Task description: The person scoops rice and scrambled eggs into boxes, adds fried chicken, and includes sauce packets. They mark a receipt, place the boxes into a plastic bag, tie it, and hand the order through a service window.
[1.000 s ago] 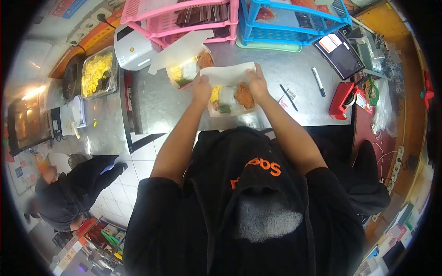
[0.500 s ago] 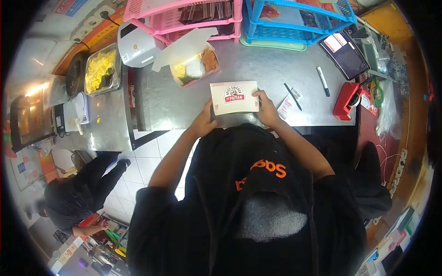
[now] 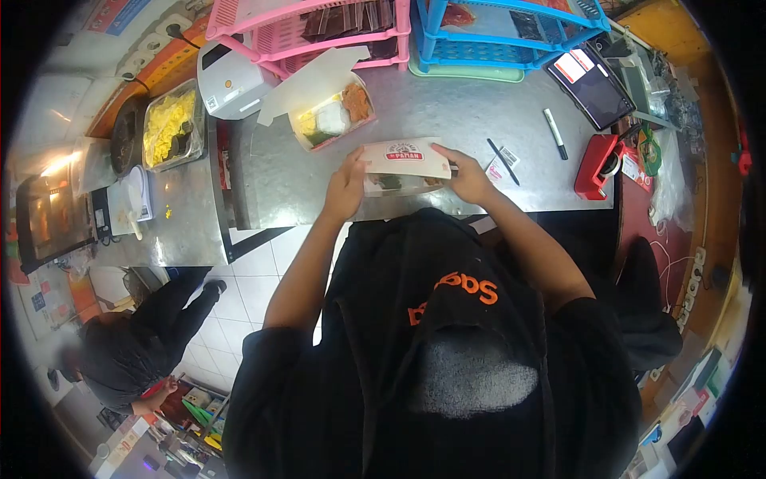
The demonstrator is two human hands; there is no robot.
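A white cardboard food box [image 3: 407, 166] with a red and black printed logo is held near the front edge of the steel counter, in front of my body. Its lid is bent and partly raised, and some food shows through the gap below it. My left hand [image 3: 346, 188] grips the box's left side, fingers along the lid's edge. At the right side, my right hand [image 3: 469, 174] holds the lid's corner and the box wall. Behind it stands an open food box [image 3: 333, 120] with white rice, yellow food and a brown fried piece.
Pink [image 3: 319, 48] and blue racks [image 3: 511, 54] stand at the back. A label printer [image 3: 231, 80] and a tub of yellow food [image 3: 171, 124] are left. On the right lie a marker [image 3: 555, 132], a black pen [image 3: 503, 161], a tablet [image 3: 594, 88] and a red tape dispenser [image 3: 597, 168]. Another person [image 3: 120, 351] is lower left.
The lid of the held box has gone from lying flat to bent and lifted, so the food inside now shows. Both hands have shifted along its sides.
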